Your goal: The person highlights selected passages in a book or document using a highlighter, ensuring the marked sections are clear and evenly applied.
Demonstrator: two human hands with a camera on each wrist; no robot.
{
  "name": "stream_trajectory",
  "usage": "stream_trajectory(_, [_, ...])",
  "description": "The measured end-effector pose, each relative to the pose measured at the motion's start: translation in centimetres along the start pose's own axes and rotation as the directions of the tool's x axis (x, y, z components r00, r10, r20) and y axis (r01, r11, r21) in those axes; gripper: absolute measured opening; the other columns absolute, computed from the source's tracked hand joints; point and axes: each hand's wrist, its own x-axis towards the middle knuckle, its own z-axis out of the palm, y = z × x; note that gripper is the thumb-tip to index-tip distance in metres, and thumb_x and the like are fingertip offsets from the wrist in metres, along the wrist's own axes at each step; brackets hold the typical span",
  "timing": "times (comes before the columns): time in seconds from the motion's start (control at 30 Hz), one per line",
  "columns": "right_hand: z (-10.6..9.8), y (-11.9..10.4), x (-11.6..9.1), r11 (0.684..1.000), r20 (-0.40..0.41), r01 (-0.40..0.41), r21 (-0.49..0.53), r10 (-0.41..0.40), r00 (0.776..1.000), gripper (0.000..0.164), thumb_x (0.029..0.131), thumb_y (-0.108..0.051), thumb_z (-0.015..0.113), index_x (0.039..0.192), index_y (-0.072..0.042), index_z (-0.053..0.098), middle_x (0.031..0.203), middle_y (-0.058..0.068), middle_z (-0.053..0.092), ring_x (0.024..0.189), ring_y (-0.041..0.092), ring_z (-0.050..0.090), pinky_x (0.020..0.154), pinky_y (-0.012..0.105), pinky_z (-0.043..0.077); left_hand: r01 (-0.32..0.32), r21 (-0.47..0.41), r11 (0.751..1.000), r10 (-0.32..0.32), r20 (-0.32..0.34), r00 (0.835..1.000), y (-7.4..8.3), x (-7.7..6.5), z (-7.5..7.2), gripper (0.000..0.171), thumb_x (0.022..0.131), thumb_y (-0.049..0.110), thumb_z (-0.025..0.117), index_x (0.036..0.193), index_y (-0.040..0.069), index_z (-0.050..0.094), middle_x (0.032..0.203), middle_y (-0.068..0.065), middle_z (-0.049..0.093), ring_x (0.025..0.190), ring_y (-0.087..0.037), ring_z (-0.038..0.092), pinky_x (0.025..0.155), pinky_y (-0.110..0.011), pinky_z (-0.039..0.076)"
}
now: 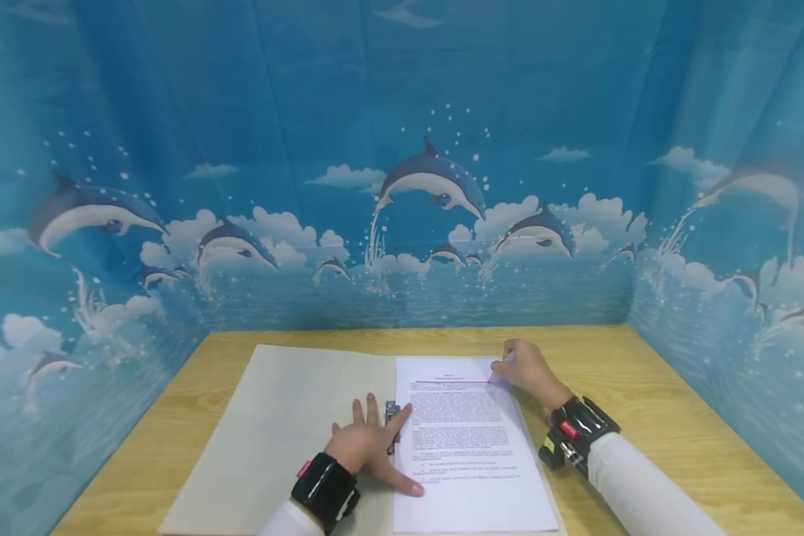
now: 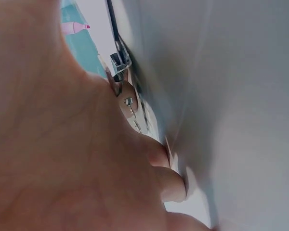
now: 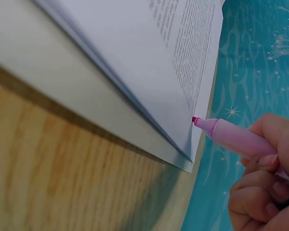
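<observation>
My right hand grips a pink highlighter near the top right of a stack of printed pages. In the right wrist view, its dark pink tip is right at the page beside the text's end. A thin dark pink line runs along an upper row of print. With fingers spread, my left hand rests across the spine of the open file folder, its thumb and forefinger reaching onto the pages. Between them shows a metal clip at the pages' left edge, partly hidden by the hand.
The folder lies open on a wood-grain table, its bare cover to the left and the pages to the right. A blue curtain printed with dolphins and clouds encloses the table's back and both sides.
</observation>
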Motion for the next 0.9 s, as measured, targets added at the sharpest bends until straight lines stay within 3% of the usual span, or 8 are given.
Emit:
stream_trajectory(0.6, [-0.2,-0.4,0.2,0.997,0.006,0.048,-0.065,-0.047,0.999,0.022,0.069,-0.012,0.070,0.064,-0.006,0.048,0.052,0.000,0.041,0.046,0.014,0.040,0.042,0.025,0.034,-0.007,0.016,1.000,0.007,0.005,1.000,0.0,0.3,0.0,0.123,0.042,0.078,0.069,0.148,0.038,0.020,0.156,-0.030,0.004,0.137,-0.053,0.002,0.099,-0.082,0.016])
stream_trajectory(0.8, [-1.1,-3.6,0.6,0.998,0.014,0.060,-0.003,-0.060,0.998,0.019,0.077,-0.017,0.068,0.074,-0.002,0.057,0.063,0.010,0.063,0.049,0.015,0.047,0.044,0.027,0.042,-0.019,0.019,1.000,0.020,-0.029,0.999,0.2,0.0,0.0,0.121,0.043,0.075,0.072,0.147,0.037,0.023,0.154,-0.032,0.007,0.136,-0.055,0.005,0.097,-0.082,0.018])
stream_trajectory(0.9, [-0.4,-6.3,0.8,0.992,0.029,0.126,0.018,-0.127,0.992,0.020,0.079,-0.019,0.068,0.075,-0.002,0.058,0.070,0.012,0.067,0.053,0.016,0.052,0.046,0.029,0.047,-0.009,0.019,1.000,0.010,-0.041,0.999,0.2,-0.1,-0.1,0.121,0.043,0.074,0.073,0.147,0.037,0.024,0.154,-0.032,0.009,0.136,-0.055,0.006,0.097,-0.082,0.018])
